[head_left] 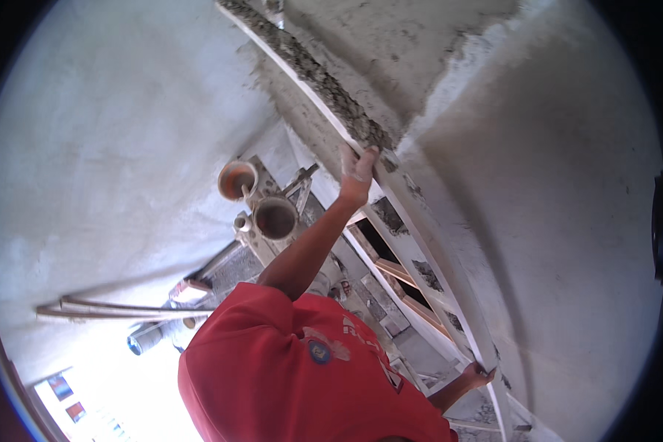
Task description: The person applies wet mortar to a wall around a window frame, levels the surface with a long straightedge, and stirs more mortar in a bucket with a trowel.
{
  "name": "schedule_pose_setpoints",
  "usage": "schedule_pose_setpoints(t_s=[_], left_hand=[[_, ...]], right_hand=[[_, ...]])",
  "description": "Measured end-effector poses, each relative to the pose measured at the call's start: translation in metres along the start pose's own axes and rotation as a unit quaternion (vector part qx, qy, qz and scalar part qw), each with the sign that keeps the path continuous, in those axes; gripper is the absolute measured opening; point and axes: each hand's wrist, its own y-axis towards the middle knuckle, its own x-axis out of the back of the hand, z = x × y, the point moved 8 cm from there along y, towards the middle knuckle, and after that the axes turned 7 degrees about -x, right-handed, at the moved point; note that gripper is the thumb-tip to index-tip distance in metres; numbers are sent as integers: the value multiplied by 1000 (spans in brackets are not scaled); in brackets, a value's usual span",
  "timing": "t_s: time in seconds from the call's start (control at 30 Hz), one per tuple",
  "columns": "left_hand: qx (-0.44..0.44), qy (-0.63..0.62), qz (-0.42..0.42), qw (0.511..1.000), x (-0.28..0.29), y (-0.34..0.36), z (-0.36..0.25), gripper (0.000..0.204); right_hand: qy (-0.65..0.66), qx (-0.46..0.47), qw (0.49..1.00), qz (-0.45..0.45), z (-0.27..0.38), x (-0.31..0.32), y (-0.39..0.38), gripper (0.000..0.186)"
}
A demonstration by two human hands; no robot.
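Long pale straight bar [416,221] crosses the view diagonally, upper edge to lower right, lying along a grey plastered wall [567,221]; its bend fits the lens. Left hand [357,175] grasps it near mid-length, thumb up by the near edge, fingers curled round and partly hidden. Right hand [480,374] is closed about the bar lower down; its far fingertips cannot be made out. Room on the bar's right side is taken by the wall; on the left, an open gap drops to a rubble-strewn floor [427,346], with a red cloth shirt [272,376] filling much of the near space. Two round, mortar-crusted buckets [276,219] with open mouths stand well apart from the bar, left of the left forearm. Long thin timber poles [125,312] lie farther left. Orange-brown timber strips [396,271] edge dark gaps beyond the bar. Wall is smooth and matt at right, coarse and damp-looking toward the top. Bar: narrow, whitish, smeared grey; a lumpy ridge of dark grey mortar [324,85] runs along its upper stretch, ending just beside the left thumb; smaller clots below.
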Motion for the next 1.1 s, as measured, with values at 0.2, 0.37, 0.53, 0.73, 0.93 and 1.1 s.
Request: schedule_pose_setpoints(t_s=[0.2,0.37,0.53,0.73,0.93,1.1], left_hand=[[82,-3,-60,995,37,-32,27,31],[163,97,-47,981,70,-53,59,34],[129,154,-65,977,119,-58,95,51],[337,416,-110,837,142,-33,140,71],[348,364,-129,854,175,-46,145,68],[299,344,-130,881,164,-64,122,65]], right_hand=[[-53,54,993,-92,18,20,15,52],[-10,4,995,-104,15,58,29,43],[-72,-65,989,-115,4,93,73,35],[-166,-202,911,-320,-65,97,108,24],[-256,-97,924,-268,-52,47,44,34],[-233,-32,940,-248,-20,40,35,34]])
